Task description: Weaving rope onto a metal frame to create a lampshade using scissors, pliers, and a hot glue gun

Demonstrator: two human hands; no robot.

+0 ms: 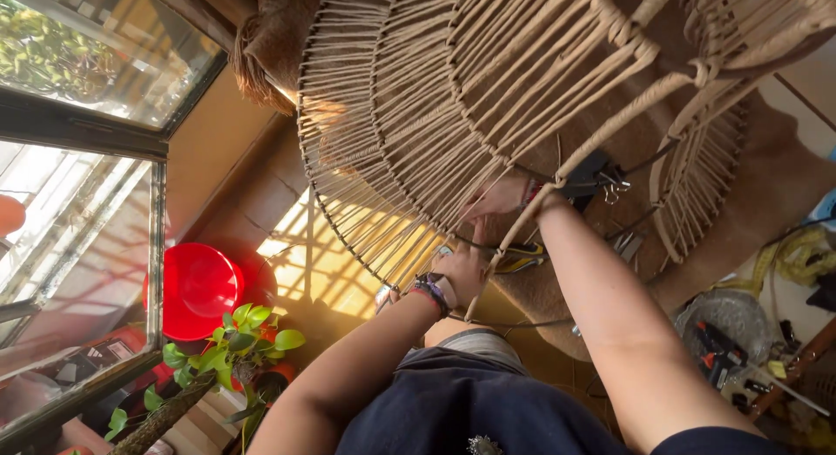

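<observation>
Head view: a large round beige woven-cord frame on dark metal hoops [488, 98] fills the upper half, directly above both hands. The left hand [460, 276], with a band at the wrist, reaches up to the frame's lower rim; its fingers are closed on the cords there. The right hand [503, 196] sits higher, just beyond the left, partly hidden behind the strands; its fingers rest against the cords, but whether they are clamped cannot be told. A red round plastic basin [198, 289] and a green leafy potted plant [239, 343] stand well apart, lower left, beside the dark-framed glass window [78, 133].
</observation>
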